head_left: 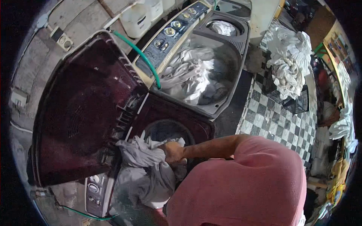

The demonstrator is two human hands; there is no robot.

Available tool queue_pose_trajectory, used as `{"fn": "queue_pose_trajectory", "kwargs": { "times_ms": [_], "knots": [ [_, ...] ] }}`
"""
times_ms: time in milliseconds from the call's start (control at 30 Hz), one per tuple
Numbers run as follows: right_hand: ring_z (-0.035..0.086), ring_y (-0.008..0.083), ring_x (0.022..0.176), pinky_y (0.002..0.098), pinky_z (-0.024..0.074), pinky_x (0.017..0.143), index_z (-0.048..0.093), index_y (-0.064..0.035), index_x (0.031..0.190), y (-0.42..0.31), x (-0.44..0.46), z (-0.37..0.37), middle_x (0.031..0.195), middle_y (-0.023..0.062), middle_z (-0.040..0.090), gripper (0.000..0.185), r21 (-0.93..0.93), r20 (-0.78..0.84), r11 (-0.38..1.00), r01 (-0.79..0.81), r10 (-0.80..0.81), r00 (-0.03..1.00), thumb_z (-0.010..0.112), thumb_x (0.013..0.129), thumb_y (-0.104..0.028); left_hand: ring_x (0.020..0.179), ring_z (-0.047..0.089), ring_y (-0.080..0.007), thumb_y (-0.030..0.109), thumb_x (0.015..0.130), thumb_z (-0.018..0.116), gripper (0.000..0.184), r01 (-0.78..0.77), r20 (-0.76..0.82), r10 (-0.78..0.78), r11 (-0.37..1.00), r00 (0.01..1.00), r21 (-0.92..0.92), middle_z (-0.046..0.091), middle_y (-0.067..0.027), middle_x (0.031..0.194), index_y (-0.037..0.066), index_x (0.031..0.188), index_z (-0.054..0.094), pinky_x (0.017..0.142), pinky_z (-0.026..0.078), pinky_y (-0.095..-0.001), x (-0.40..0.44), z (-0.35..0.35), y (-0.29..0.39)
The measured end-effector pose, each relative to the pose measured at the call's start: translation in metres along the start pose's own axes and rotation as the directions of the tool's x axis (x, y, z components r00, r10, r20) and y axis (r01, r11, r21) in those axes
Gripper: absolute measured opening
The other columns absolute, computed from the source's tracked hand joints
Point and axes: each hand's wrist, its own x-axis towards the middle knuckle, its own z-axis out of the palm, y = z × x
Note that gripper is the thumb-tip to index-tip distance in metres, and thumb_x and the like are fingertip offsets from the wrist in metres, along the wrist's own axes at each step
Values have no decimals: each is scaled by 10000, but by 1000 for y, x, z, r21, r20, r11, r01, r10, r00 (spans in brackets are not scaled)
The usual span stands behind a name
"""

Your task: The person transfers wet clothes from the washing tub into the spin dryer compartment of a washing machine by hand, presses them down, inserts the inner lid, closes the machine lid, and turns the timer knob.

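My right hand, at the end of a bare arm from a pink sleeve, is closed on a bundle of greyish-white cloth. The bundle hangs together in folds, so I cannot tell what kind of item it is. Its upper part lies by the round spin tub opening of the dark red washing machine. The lower part drapes over the machine's wash side. My left hand is hidden behind the cloth and my body; only a bit of pink sleeve shows below the bundle.
The red machine's large lid stands raised at left. Beyond is a grey twin-tub holding white cloth in water, with a green hose at its edge. White laundry heaps over a black crate on checkered floor.
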Motion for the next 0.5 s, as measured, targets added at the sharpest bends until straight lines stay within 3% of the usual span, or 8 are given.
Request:
{"fn": "queue_pose_trajectory", "kwargs": {
  "times_ms": [67, 133, 200, 267, 367, 400, 467, 500],
  "knots": [
    [502, 228, 514, 334, 417, 483, 559, -76, 1190, -1, -1, -5, 634, 45, 581, 599, 157, -48, 983, 98, -91, 995, 588, 591, -97, 774, 597, -176, 264, 899, 529, 397, 54, -150, -185, 786, 971, -616, 637, -100, 985, 46, 1230, 496, 750, 473, -312, -31, 3, 20],
    [481, 190, 490, 312, 404, 454, 548, -48, 1201, -4, -4, -16, 630, 31, 572, 607, 315, -89, 929, 196, -177, 980, 569, 595, -65, 783, 598, -183, 261, 903, 524, 391, -34, -147, -442, 252, 885, -967, 635, -104, 994, 59, 1237, 493, 751, 474, -316, -80, 27, -1],
    [447, 109, 477, 271, 365, 383, 567, 23, 1120, -27, -20, -61, 628, 2, 555, 496, 503, 3, 832, 233, -271, 963, 553, 624, 2, 792, 600, -191, 258, 907, 518, 386, -251, 34, -656, -336, 754, -908, 633, -107, 1004, 72, 1244, 489, 752, 475, -320, -72, 25, 5],
    [467, 91, 518, 265, 399, 432, 586, 24, 1038, -29, -18, -67, 651, -8, 562, 385, 550, -142, 782, 294, -259, 955, 558, 654, 7, 801, 601, -198, 255, 911, 512, 382, -537, 327, -720, -682, 612, -496, 631, -111, 1013, 84, 1252, 486, 752, 476, -324, -92, 31, -6],
    [471, 108, 466, 238, 385, 409, 587, -16, 862, -87, -31, -130, 583, 10, 553, 234, 591, -309, 767, 250, -71, 948, 553, 633, 20, 829, 600, -205, 252, 912, 509, 386, -783, 379, -718, -621, 584, 31, 616, -113, 1052, 96, 1264, 475, 764, 478, -332, -112, 32, 7],
    [491, 116, 502, 244, 397, 430, 591, -14, 850, -72, -17, -136, 623, 26, 569, 213, 415, -514, 724, 552, -314, 798, 563, 640, -2, 852, 598, -208, 249, 911, 509, 394, -789, 254, -755, -524, 605, 322, 602, -114, 1087, 102, 1273, 465, 776, 478, -337, -102, 43, 2],
    [520, 125, 544, 239, 420, 473, 604, 4, 860, -78, -22, -186, 667, 40, 592, 213, 136, -546, 713, 687, -525, 653, 593, 649, -21, 898, 594, -215, 245, 908, 508, 410, -503, 9, -854, -297, 520, 811, 574, -115, 1155, 114, 1291, 445, 799, 480, -348, -82, 54, -2],
    [527, 123, 565, 233, 426, 495, 607, 12, 873, -94, -36, -208, 690, 47, 603, 233, 274, -551, 776, 568, -357, 754, 622, 647, -41, 898, 594, -215, 245, 908, 508, 410, -513, 18, -855, -293, 518, 807, 574, -115, 1155, 114, 1291, 445, 799, 480, -348, -75, 50, 1]
  ]
}}
